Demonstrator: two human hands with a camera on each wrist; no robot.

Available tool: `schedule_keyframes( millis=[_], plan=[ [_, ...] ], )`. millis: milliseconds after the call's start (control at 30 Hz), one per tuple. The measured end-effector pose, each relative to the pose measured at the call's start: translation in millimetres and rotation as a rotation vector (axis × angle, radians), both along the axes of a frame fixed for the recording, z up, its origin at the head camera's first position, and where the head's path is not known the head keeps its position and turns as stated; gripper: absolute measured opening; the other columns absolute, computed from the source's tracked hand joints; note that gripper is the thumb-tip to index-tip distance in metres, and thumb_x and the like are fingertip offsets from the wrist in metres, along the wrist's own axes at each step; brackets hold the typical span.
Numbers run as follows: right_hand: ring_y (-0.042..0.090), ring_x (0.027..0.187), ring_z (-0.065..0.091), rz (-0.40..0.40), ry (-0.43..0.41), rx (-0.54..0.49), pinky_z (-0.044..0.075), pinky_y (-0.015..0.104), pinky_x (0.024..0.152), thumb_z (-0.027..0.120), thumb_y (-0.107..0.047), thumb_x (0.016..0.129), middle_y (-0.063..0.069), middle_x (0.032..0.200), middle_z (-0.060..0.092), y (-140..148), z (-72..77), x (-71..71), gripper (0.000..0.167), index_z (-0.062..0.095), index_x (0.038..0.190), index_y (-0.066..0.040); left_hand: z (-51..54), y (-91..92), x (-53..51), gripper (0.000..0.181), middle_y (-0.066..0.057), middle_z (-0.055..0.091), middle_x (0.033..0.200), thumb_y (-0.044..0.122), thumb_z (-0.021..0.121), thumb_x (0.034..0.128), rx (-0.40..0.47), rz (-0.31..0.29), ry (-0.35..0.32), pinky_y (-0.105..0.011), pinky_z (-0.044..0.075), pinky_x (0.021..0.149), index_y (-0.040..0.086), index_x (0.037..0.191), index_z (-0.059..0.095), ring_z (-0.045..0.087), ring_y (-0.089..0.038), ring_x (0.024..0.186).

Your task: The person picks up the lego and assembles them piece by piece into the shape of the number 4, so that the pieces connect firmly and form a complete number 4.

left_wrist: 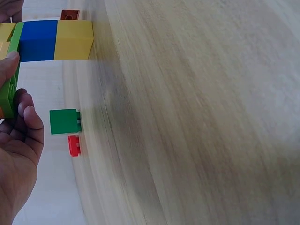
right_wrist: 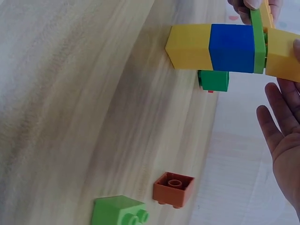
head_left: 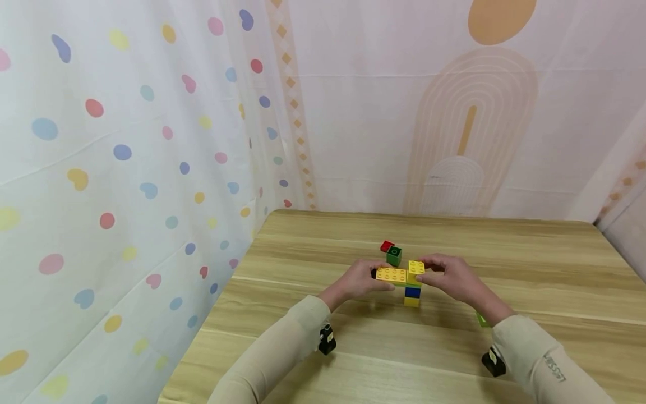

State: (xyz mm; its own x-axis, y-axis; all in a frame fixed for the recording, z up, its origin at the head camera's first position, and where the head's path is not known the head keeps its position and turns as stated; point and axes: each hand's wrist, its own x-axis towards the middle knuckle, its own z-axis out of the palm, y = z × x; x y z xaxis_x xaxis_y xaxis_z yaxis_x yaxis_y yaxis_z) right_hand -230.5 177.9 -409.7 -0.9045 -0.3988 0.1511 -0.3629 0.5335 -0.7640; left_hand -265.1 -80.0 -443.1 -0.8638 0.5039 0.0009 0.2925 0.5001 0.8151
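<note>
Head view: the brick stack seems planted on the tabletop, left hand gripping its overhang, right hand pinching the top yellow brick, not quite flush, with green brick and red brick unattached.

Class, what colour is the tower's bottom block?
The bottom block is yellow, clearest in the right wrist view.

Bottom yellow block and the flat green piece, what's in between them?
A blue block sits between the bottom yellow block and the flat green piece; the right wrist view shows it clearly.
</note>
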Motion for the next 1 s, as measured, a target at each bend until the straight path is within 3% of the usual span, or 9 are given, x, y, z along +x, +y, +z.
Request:
schedule_keyframes(
  millis=[300, 600, 767, 1000],
  plan=[
    [0.035, 0.105, 0.063, 0.061, 0.114, 0.116, 0.049, 0.056, 0.088, 0.075, -0.027, 0.09, 0.013, 0.112, 0.069, -1, 8.2, -5.7, 0.039, 0.069, 0.118, -0.001, 1.9, -0.1, 1.3, 0.031, 0.009, 0.066, 0.098, 0.026, 0.081, 0.0851, -0.011, -0.004, -0.001, -0.026, 0.052, 0.071, 0.019, 0.114, 0.071, 0.06, -0.01, 0.084],
    [0.029, 0.1, 0.063, 0.09, 0.053, 0.17, 0.052, 0.045, 0.083, 0.076, -0.029, 0.089, 0.006, 0.107, 0.069, -3, 17.6, -7.4, 0.039, 0.07, 0.116, -0.002, 1.9, -0.3, 4.7, 0.031, 0.007, 0.066, 0.098, 0.026, 0.081, 0.085, -0.012, -0.01, -0.011, -0.025, 0.052, 0.072, 0.018, 0.113, 0.071, 0.059, -0.01, 0.084],
    [0.027, 0.096, 0.063, 0.09, 0.077, 0.199, 0.053, 0.044, 0.081, 0.077, -0.027, 0.088, 0.007, 0.105, 0.069, -5, 21.0, -7.0, 0.038, 0.07, 0.115, -0.001, 4.5, -0.3, 4.4, 0.031, 0.007, 0.066, 0.099, 0.025, 0.08, 0.0855, -0.016, -0.011, -0.006, -0.025, 0.051, 0.072, 0.018, 0.115, 0.071, 0.059, -0.01, 0.084],
    [0.028, 0.097, 0.062, 0.08, 0.06, 0.174, 0.053, 0.043, 0.081, 0.078, -0.026, 0.087, 0.007, 0.105, 0.068, -7, 17.2, -10.4, 0.037, 0.07, 0.114, -0.002, 5.1, -2.3, 2.2, 0.032, 0.006, 0.066, 0.099, 0.026, 0.081, 0.0853, -0.033, -0.004, 0.007, -0.024, 0.051, 0.071, 0.016, 0.114, 0.071, 0.059, -0.01, 0.083]
  ],
)
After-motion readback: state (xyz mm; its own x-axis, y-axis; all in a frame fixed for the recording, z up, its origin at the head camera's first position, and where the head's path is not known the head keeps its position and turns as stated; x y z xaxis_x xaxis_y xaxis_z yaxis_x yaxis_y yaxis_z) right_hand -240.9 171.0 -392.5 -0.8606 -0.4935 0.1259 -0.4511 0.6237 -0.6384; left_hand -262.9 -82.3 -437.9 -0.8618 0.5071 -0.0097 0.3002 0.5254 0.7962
